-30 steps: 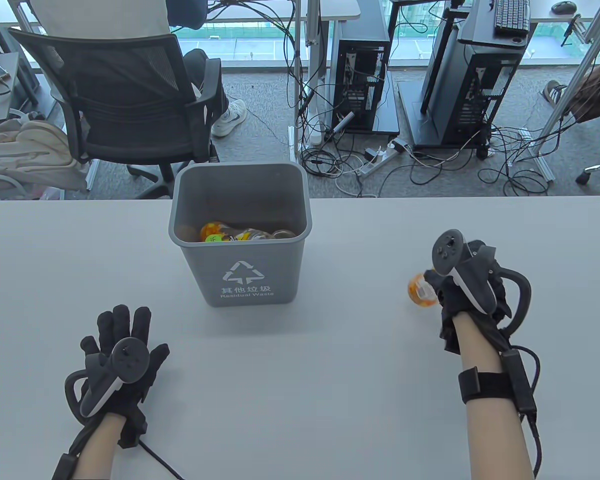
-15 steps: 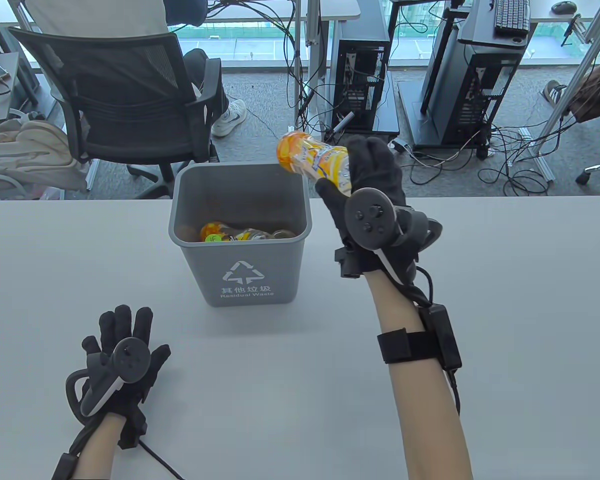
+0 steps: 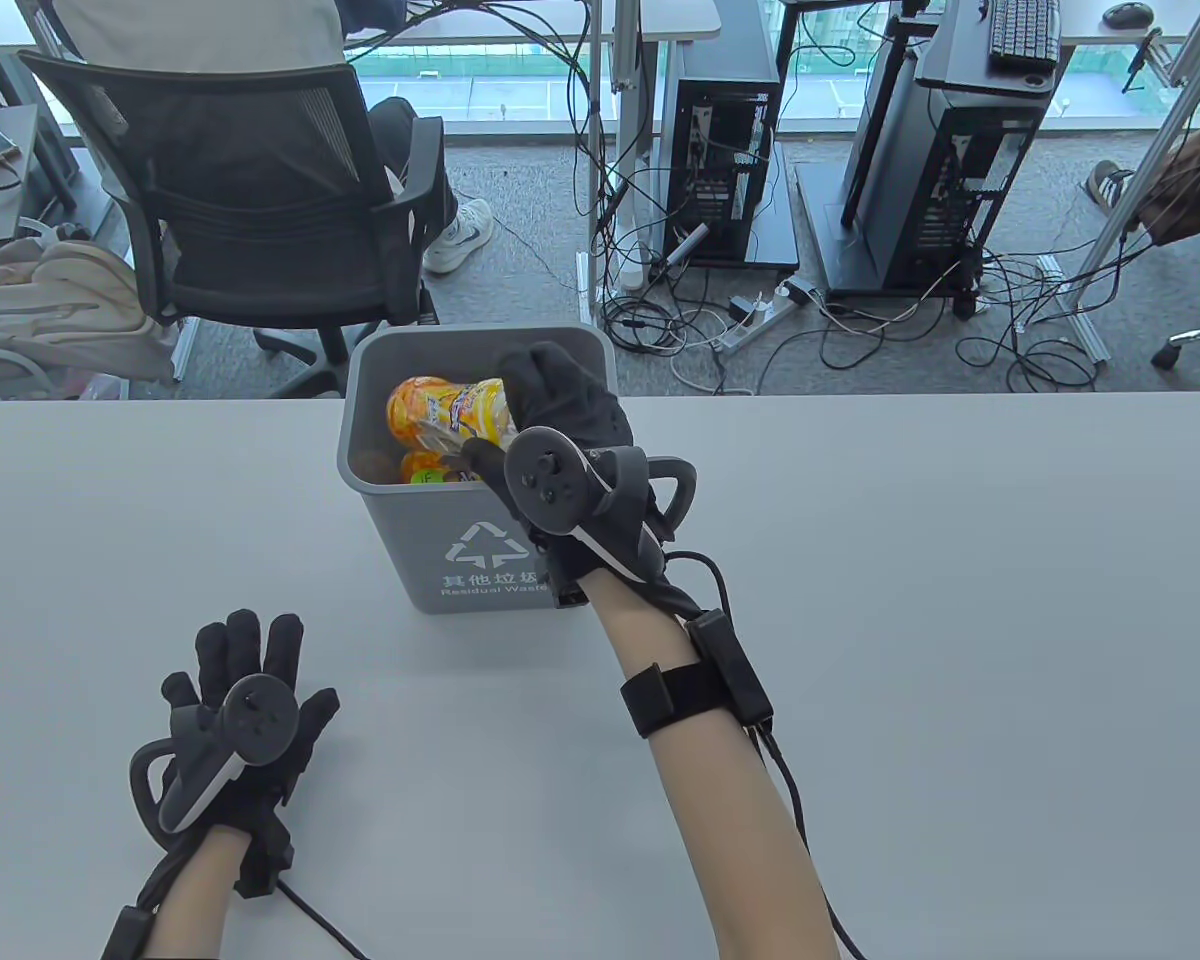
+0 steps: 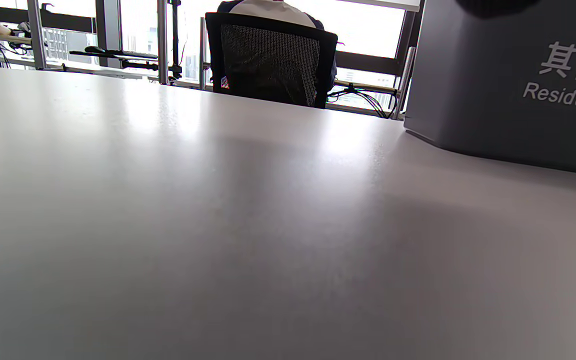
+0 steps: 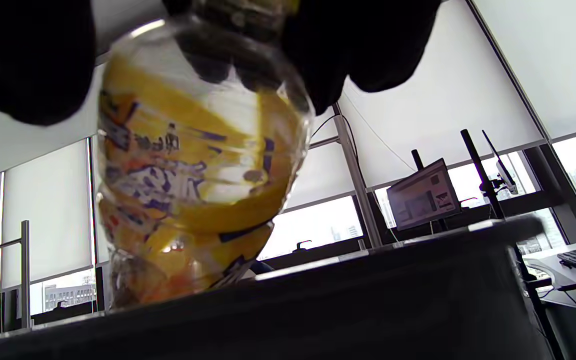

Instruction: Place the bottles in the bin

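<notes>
Right hand (image 3: pixel 560 420) over the grey bin (image 3: pixel 480 560), grip wrapped around the orange-labelled plastic bottle (image 3: pixel 445 410). Bottle held at its neck end, base pointing left and away from the palm, long axis roughly level across the bin mouth, tilted a little down. Body of the bottle already inside the rim outline, above the bottles (image 3: pixel 430 468) lying at the bottom. Right wrist view confirms: fingers (image 5: pixel 368 45) clamped on the upper part of the bottle (image 5: pixel 193 170), base hanging just above the dark bin rim (image 5: pixel 368 280). Likely next: let go, or tip the base further down first; straight drop looks fine, rim clearance on the left side the only thing to watch.

Left hand (image 3: pixel 245 720) flat on the surface (image 3: pixel 960 620), fingers spread, holding nothing, well apart from the bin. Left wrist view: bare grey surface, bin wall (image 4: pixel 508 85) at right.

Room: mesh office chair (image 3: pixel 250 190) with someone seated behind the surface, PC towers (image 3: pixel 730 130) and cable tangle on the floor.
</notes>
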